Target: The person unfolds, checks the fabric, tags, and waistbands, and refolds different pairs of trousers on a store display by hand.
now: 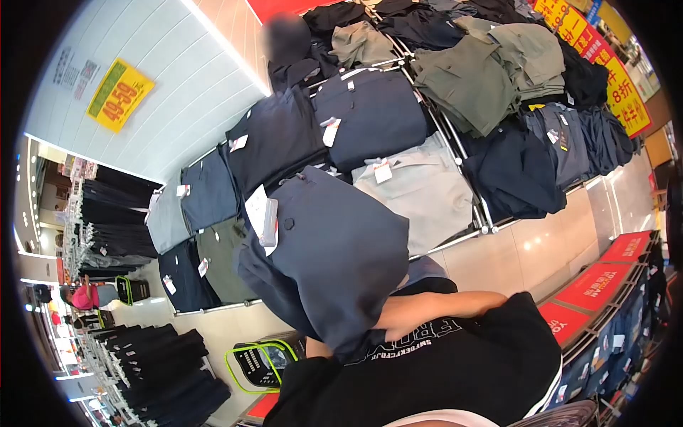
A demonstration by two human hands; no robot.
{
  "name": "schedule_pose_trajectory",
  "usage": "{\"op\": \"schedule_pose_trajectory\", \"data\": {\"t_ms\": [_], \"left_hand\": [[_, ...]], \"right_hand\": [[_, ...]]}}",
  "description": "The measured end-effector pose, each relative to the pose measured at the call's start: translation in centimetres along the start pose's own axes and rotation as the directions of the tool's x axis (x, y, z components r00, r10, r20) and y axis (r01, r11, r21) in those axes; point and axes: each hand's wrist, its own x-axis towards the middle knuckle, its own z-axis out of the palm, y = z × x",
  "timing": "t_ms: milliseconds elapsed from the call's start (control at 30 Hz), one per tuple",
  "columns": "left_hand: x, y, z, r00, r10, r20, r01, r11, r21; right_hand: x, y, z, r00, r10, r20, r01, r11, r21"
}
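Note:
A pair of dark navy trousers (334, 242), bunched and folded, is held up in front of my black T-shirt (441, 370). White tags (267, 222) hang at its waistband, near a dark button. My right forearm reaches in from the right, and my right hand (393, 320) is closed on the lower edge of the trousers, its fingertips mostly covered by cloth. Only a bit of my left forearm (317, 348) shows below the trousers; the left hand is hidden behind the fabric. Just beyond lie folded light grey trousers (420, 188) and navy trousers (370, 117) on the display.
A metal-framed display table (486, 229) carries several stacks of folded trousers. Olive trousers (469, 78) lie on its far side. At the lower left stands a black shopping basket with a green rim (229, 366), close to hanging trousers (156, 370). Red-topped shelving (594, 285) runs along the right.

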Motion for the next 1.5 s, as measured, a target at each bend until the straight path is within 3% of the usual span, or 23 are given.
{"op": "schedule_pose_trajectory", "data": {"t_ms": [33, 100, 167, 233, 300, 333, 367, 433, 500, 567, 667, 733, 800, 933, 1033, 1100, 1133, 1200, 1300, 1367, 1400, 1433, 1500], "left_hand": [[-1.1, 0.9, -0.2, 1.000, 0.000, 0.022, 0.000, 1.000, 0.028], [-2.8, 1.8, -0.7, 0.999, 0.007, 0.042, -0.009, 0.999, 0.040], [-4.2, 2.2, -0.9, 0.998, 0.021, 0.059, -0.024, 0.999, 0.042], [-5.6, 2.6, -1.2, 0.996, 0.025, 0.081, -0.029, 0.998, 0.053], [-6.9, 2.7, -1.1, 0.995, 0.028, 0.099, -0.034, 0.998, 0.059], [-7.4, 2.7, -1.0, 0.994, 0.037, 0.104, -0.044, 0.997, 0.058], [-7.9, 2.7, -0.8, 0.993, 0.044, 0.113, -0.051, 0.996, 0.066], [-9.0, 2.7, -0.3, 0.990, 0.065, 0.126, -0.077, 0.993, 0.093], [-10.3, 2.5, 0.2, 0.986, 0.102, 0.130, -0.118, 0.986, 0.115], [-11.4, 2.2, 0.8, 0.981, 0.148, 0.130, -0.166, 0.976, 0.144], [-13.4, 1.5, 1.8, 0.961, 0.247, 0.121, -0.268, 0.942, 0.201], [-14.5, 1.2, 2.6, 0.935, 0.337, 0.114, -0.355, 0.899, 0.256], [-16.0, 1.1, 3.3, 0.897, 0.429, 0.109, -0.440, 0.839, 0.321], [-18.9, 1.2, 3.7, 0.823, 0.540, 0.176, -0.544, 0.660, 0.517], [-20.2, -0.6, 4.5, 0.784, 0.588, 0.200, -0.608, 0.663, 0.437], [-21.5, -1.0, 3.5, 0.835, 0.512, 0.202, -0.516, 0.600, 0.611], [-22.1, -1.3, 4.4, 0.855, 0.476, 0.208, -0.488, 0.597, 0.637], [-22.5, -1.9, 7.9, 0.892, 0.414, 0.180, -0.435, 0.682, 0.588], [-23.2, -3.0, 10.1, 0.979, 0.199, 0.033, -0.182, 0.800, 0.571], [-23.2, -3.4, 7.1, 0.928, -0.080, 0.363, -0.138, 0.833, 0.536], [-23.0, -3.4, 6.5, 0.873, -0.251, 0.417, 0.039, 0.891, 0.453], [-21.6, -3.7, 4.1, 0.750, -0.243, 0.616, -0.171, 0.827, 0.535], [-20.8, -5.0, 3.8, 0.680, -0.278, 0.678, -0.007, 0.923, 0.385]], "right_hand": [[0.2, -1.4, -0.6, 0.903, 0.332, 0.274, -0.352, 0.936, 0.025], [-1.5, -2.0, 0.2, 0.936, 0.327, 0.133, -0.317, 0.944, -0.093], [-2.7, -3.1, -1.1, 0.980, 0.002, -0.199, -0.037, 0.984, -0.175], [-4.8, -4.2, -2.3, 0.922, 0.173, -0.345, -0.103, 0.972, 0.211], [-7.2, -4.5, -3.7, 0.812, 0.374, -0.448, -0.299, 0.926, 0.232], [-7.1, -4.4, -3.4, 0.770, 0.383, -0.510, -0.287, 0.922, 0.259], [-7.0, -4.4, -2.9, 0.725, 0.389, -0.569, -0.269, 0.920, 0.285], [-6.1, -4.9, 0.5, 0.652, 0.310, -0.692, 0.084, 0.877, 0.472], [-7.0, -4.9, 0.6, 0.827, 0.260, -0.499, -0.058, 0.922, 0.384], [-5.8, -6.8, 2.6, 0.642, 0.304, -0.703, 0.067, 0.892, 0.448], [-7.8, -7.2, 3.3, 0.504, 0.135, -0.853, 0.129, 0.965, 0.229], [-8.9, -8.9, 5.0, 0.209, 0.166, -0.964, 0.244, 0.945, 0.215], [-11.1, -10.0, 6.0, 0.009, 0.143, -0.990, 0.328, 0.935, 0.138], [-16.1, -11.8, 6.2, -0.008, -0.090, -0.996, 0.176, 0.980, -0.090], [-18.4, -11.5, 7.2, -0.028, -0.172, -0.985, 0.123, 0.977, -0.174], [-19.5, -11.5, 7.9, -0.069, -0.191, -0.979, 0.201, 0.959, -0.201], [-21.7, -9.9, 8.8, 0.031, -0.257, -0.966, 0.256, 0.936, -0.241], [-20.8, -10.0, 10.6, -0.256, -0.102, -0.961, 0.416, 0.886, -0.205], [-19.6, -11.3, 12.0, -0.269, -0.107, -0.957, 0.369, 0.906, -0.205], [-18.8, -12.6, 12.8, -0.192, -0.184, -0.964, 0.278, 0.932, -0.233], [-18.4, -13.2, 13.2, -0.154, -0.217, -0.964, 0.231, 0.941, -0.249], [-18.2, -13.5, 13.5, -0.125, -0.238, -0.963, 0.205, 0.943, -0.260], [-17.6, -14.3, 14.2, -0.067, -0.284, -0.957, 0.143, 0.946, -0.291]]}}
